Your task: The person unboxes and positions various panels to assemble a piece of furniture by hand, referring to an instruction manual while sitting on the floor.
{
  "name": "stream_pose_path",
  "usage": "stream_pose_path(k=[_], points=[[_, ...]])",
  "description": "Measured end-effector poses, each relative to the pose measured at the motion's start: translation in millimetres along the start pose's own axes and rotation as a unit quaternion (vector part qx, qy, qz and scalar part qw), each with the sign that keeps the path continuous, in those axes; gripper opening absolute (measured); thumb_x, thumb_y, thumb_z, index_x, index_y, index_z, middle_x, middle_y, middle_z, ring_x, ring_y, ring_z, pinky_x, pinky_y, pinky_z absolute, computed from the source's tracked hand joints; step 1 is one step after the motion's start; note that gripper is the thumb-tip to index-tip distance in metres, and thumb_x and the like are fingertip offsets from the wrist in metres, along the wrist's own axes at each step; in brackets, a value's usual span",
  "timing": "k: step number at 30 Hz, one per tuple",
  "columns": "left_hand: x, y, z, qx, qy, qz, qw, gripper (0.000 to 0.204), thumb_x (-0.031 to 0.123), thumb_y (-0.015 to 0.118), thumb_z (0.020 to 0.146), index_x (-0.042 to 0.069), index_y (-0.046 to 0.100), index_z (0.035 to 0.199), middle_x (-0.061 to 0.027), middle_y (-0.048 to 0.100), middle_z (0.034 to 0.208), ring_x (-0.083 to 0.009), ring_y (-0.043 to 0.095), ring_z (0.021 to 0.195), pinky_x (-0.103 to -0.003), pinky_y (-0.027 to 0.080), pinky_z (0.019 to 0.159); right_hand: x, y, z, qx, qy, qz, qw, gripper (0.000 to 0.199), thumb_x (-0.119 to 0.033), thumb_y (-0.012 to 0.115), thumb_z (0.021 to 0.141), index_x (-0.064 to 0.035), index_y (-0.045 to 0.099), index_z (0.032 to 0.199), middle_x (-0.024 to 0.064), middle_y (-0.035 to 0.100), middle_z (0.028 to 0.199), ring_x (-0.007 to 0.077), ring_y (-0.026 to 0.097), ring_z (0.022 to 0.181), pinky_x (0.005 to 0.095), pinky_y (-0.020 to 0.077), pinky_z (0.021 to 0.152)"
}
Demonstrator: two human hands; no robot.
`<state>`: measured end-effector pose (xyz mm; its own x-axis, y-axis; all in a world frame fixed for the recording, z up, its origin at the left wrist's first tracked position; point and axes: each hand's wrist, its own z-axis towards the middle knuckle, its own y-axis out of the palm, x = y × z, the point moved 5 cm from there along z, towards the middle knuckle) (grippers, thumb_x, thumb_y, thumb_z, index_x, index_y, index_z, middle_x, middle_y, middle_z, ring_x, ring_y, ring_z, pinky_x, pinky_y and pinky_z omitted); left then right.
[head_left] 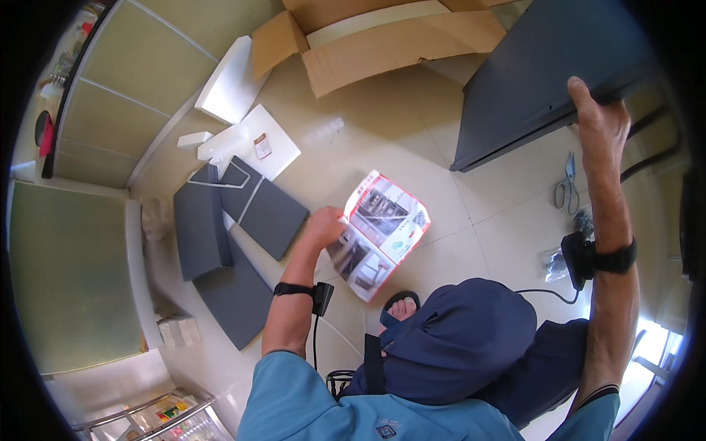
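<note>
My left hand (323, 225) is closed on the left edge of a printed leaflet (386, 220), which has pictures of furniture and red borders. The leaflet hangs over the floor in front of my foot. At the upper right my right hand (604, 128) grips the near edge of a large dark grey panel-like piece (533, 81), thumb on its face and fingers hidden behind the edge. That piece stands tilted with one corner at the floor. To the left of the leaflet, several dark grey panels (268, 217) lie overlapping on the floor.
An open cardboard box (401, 55) stands at the far side. White foam slabs (279, 136) lie near the wall. Scissors (567, 187) and a small clear bag (553, 264) are on the floor at the right. A wire rack (158, 419) sits at the lower left.
</note>
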<state>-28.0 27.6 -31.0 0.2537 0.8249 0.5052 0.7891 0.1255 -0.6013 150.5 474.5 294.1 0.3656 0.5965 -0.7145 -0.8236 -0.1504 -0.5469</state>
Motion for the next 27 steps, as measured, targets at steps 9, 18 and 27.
stream_pose_path(k=[9,18,27], points=[[53,-23,-6,0.293,0.092,0.21,0.928,0.025,0.008,0.065,0.078,0.006,0.064,0.103,-0.0141,0.065,0.107,-0.0336,0.058,0.105,-0.046,0.044,0.091,-1,3,-9,0.027,-0.012,0.016,0.999,0.065,-0.039,0.07,0.074,0.0088,0.06,0.118,0.0257,0.065,0.113,0.035,0.064,0.105,0.0382,0.0481,0.095],[55,66,-81,0.387,0.202,0.156,0.886,0.046,0.014,0.063,0.084,0.001,0.053,0.126,-0.021,0.05,0.131,-0.039,0.047,0.12,-0.051,0.035,0.102,-3,11,-13,0.005,-0.03,0.006,1.0,0.065,-0.04,0.07,0.075,0.0082,0.06,0.118,0.0261,0.066,0.107,0.0365,0.065,0.101,0.0446,0.0514,0.092],[27,103,-85,0.357,0.117,0.154,0.914,0.04,0.013,0.057,0.088,0.011,0.056,0.128,-0.0218,0.041,0.141,-0.0464,0.036,0.131,-0.063,0.029,0.105,-8,8,-14,-0.017,0.018,-0.01,1.0,0.059,-0.042,0.072,0.076,0.0084,0.065,0.107,0.0239,0.069,0.099,0.0317,0.067,0.094,0.0397,0.0519,0.088]])
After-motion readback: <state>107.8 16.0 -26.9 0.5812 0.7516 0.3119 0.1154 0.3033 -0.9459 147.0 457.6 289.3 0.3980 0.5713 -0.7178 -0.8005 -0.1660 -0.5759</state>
